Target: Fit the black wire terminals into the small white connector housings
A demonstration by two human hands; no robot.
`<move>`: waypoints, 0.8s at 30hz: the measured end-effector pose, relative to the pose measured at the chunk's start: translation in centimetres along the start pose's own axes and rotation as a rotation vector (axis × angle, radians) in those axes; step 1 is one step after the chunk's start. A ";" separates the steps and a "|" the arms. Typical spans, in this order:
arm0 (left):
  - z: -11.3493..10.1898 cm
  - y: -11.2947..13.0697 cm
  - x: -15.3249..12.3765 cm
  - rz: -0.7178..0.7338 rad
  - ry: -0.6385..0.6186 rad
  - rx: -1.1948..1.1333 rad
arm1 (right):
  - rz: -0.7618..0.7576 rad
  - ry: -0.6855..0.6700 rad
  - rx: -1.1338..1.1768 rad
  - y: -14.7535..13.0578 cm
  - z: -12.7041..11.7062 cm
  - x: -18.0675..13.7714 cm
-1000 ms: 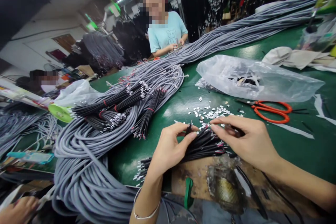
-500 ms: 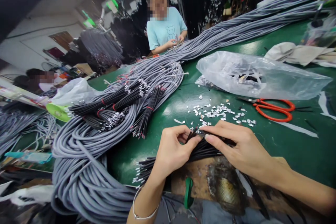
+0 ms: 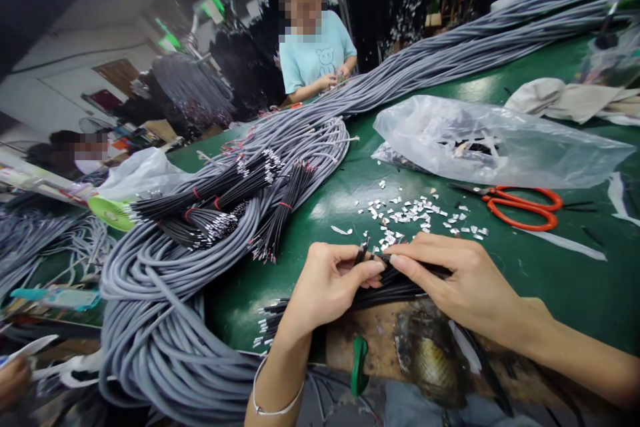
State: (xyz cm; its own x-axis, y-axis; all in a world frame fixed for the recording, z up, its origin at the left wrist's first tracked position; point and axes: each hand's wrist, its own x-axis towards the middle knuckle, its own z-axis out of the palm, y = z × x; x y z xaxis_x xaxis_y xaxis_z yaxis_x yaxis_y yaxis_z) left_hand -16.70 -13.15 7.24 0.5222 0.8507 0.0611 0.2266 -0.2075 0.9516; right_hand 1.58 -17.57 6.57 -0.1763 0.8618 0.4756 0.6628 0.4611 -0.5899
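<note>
My left hand [image 3: 327, 283] pinches a thin black wire [image 3: 361, 253] between thumb and fingers, its end poking up. My right hand [image 3: 457, 280] meets it from the right, fingertips pressed on the same wire end. Both hands rest over a loose bundle of short black wires [image 3: 300, 310] lying at the near edge of the green table [image 3: 550, 280]. Several small white sleeve pieces [image 3: 410, 213] are scattered just beyond my fingers.
A thick coil of grey cables [image 3: 165, 320] fills the left, with tied black wire bundles [image 3: 220, 203] on it. Orange-handled scissors [image 3: 523, 203] and a clear plastic bag [image 3: 490, 147] lie at the right. A person in a light-blue shirt [image 3: 315, 57] works across the table.
My right hand has slid left and closed in on my left hand, and both fingertips now meet at the wire end. The view tilted slightly.
</note>
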 end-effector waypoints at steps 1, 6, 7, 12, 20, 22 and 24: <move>-0.1 0.1 -0.1 -0.003 -0.031 -0.027 | 0.004 0.003 0.009 0.0 -0.1 0.0; 0.0 0.5 -0.1 0.006 -0.101 -0.006 | 0.086 0.066 0.104 -0.1 -0.1 0.1; 0.2 0.5 -0.1 -0.004 -0.109 0.010 | 0.089 0.059 0.143 -0.2 -0.1 0.1; 0.9 0.3 0.3 -0.136 -0.013 -0.157 | 0.031 0.005 0.228 -0.3 0.1 0.1; 1.0 0.4 0.5 -0.141 0.040 -0.237 | -0.030 0.021 0.152 -0.4 0.0 0.2; 1.0 0.8 0.4 -0.132 0.050 -0.251 | -0.074 0.026 0.131 -0.8 -0.2 0.6; 0.9 1.3 0.2 -0.124 0.057 -0.253 | -0.108 0.034 0.072 -1.1 -0.3 0.8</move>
State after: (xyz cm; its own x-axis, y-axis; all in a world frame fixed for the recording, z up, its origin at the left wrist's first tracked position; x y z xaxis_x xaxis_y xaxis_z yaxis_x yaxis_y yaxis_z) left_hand -15.59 -13.67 8.18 0.4549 0.8891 -0.0501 0.0701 0.0204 0.9973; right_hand 0.90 -17.42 7.79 -0.2183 0.7990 0.5603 0.5870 0.5662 -0.5787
